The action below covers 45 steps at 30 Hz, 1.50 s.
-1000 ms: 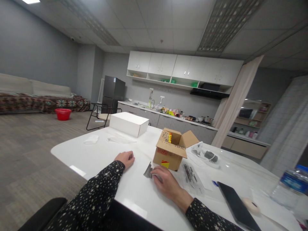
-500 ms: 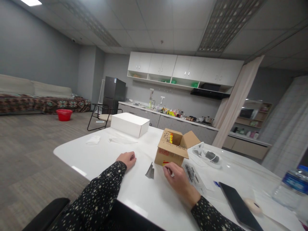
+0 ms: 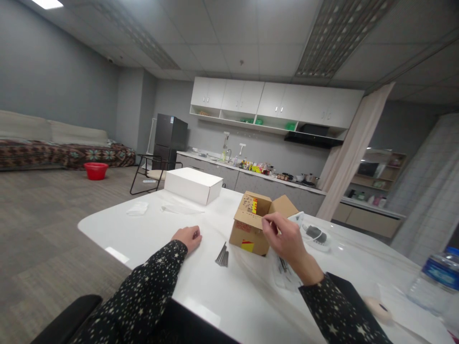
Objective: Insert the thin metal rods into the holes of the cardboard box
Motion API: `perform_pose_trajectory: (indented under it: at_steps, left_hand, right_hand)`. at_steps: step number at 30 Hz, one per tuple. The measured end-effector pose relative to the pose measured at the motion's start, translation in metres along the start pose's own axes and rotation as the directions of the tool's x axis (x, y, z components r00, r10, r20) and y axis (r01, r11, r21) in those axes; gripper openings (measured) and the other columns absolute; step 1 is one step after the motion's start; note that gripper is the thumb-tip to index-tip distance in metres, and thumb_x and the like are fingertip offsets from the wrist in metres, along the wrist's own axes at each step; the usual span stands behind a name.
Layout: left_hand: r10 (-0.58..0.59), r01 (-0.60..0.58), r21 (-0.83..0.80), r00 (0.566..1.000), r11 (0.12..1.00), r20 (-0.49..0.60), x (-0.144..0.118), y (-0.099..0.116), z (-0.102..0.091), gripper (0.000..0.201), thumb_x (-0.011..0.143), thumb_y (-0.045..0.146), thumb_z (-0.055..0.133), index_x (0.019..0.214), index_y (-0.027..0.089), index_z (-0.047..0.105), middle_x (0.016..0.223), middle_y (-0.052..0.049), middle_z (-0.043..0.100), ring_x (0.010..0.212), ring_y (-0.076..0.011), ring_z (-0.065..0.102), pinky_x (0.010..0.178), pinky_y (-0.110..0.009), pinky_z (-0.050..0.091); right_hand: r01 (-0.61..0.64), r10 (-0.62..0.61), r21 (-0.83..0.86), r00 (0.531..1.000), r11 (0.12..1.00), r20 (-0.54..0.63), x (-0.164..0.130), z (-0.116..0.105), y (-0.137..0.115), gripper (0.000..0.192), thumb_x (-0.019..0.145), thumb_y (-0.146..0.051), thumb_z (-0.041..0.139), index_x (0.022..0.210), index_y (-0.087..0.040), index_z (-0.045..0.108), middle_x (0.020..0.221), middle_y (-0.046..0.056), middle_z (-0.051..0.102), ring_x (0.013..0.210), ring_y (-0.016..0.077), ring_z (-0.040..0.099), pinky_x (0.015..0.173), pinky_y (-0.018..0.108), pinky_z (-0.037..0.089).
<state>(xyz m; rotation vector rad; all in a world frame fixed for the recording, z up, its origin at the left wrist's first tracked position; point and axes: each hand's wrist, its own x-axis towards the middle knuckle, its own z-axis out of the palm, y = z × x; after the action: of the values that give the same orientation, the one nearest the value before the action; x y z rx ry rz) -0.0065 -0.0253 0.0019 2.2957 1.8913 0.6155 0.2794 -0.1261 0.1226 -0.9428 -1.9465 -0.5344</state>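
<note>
My left hand [image 3: 187, 237] rests on the white table [image 3: 143, 234], its fingers curled in loosely with nothing seen in them. A small bundle of grey nails [image 3: 222, 257] lies on the table between my hands. Behind it stands a small open cardboard box [image 3: 248, 230] with red and yellow print. My right hand [image 3: 285, 237] is raised at the box's right side, fingertips pinched together at the edge of its open top. Whether they hold anything is hidden.
A closed white box [image 3: 193, 185] sits at the table's far side. A clear bag of dark hardware [image 3: 285, 268] lies under my right wrist, a bag with a grey item [image 3: 314, 234] behind it. A black tablet [image 3: 346, 286], a tape roll [image 3: 375, 306] and a water bottle [image 3: 435, 282] are at right.
My right hand left the nails on the table and rose up and to the right, to the box's open top. My left hand stayed put.
</note>
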Motion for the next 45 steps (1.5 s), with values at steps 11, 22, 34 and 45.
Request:
perform_pose_trajectory:
  at_steps: [11, 22, 34, 45]
  left_hand:
    - [-0.001, 0.001, 0.001, 1.000, 1.000, -0.002, 0.003, -0.001, 0.004, 0.018, 0.080, 0.035, 0.047, 0.079, 0.022, 0.060, 0.079, -0.002, 0.065, 0.074, -0.0172, 0.059, 0.069, -0.026, 0.039]
    - [0.032, -0.032, 0.005, 0.999, 0.999, -0.005, 0.007, -0.004, 0.008, 0.019, 0.081, 0.035, 0.045, 0.078, 0.021, 0.058, 0.076, -0.001, 0.064, 0.071, -0.0155, 0.056, 0.067, -0.025, 0.038]
    - [0.040, -0.040, -0.024, 0.999, 0.999, -0.002, 0.007, -0.002, 0.007, 0.022, 0.079, 0.038, 0.044, 0.077, 0.021, 0.058, 0.074, -0.001, 0.063, 0.069, -0.0167, 0.055, 0.067, -0.026, 0.039]
    - [0.041, -0.042, -0.028, 0.999, 0.999, -0.006, 0.007, -0.003, 0.008, 0.021, 0.079, 0.038, 0.045, 0.077, 0.021, 0.058, 0.073, -0.001, 0.063, 0.068, -0.0166, 0.055, 0.065, -0.026, 0.038]
  right_hand:
    - [-0.347, 0.293, 0.063, 0.864, 0.936, 0.410, 0.050, -0.024, 0.035, 0.023, 0.085, -0.036, 0.053, 0.087, -0.019, 0.068, 0.085, 0.005, 0.069, 0.073, 0.0152, 0.061, 0.061, 0.024, 0.044]
    - [-0.442, 0.354, 0.078, 0.800, 0.894, 0.485, 0.045, -0.011, 0.043, 0.013, 0.079, -0.020, 0.057, 0.086, -0.017, 0.068, 0.085, 0.005, 0.069, 0.075, 0.0148, 0.061, 0.065, 0.024, 0.045]
    - [-0.389, 0.334, -0.010, 0.776, 0.921, 0.535, 0.043, 0.004, 0.056, 0.020, 0.076, -0.010, 0.054, 0.090, -0.017, 0.068, 0.091, 0.005, 0.069, 0.082, 0.0160, 0.060, 0.070, 0.023, 0.043]
    - [-0.372, 0.344, -0.056, 0.777, 0.926, 0.528, 0.042, 0.007, 0.054, 0.021, 0.077, -0.010, 0.052, 0.087, -0.017, 0.069, 0.094, 0.005, 0.069, 0.084, 0.0165, 0.061, 0.070, 0.022, 0.042]
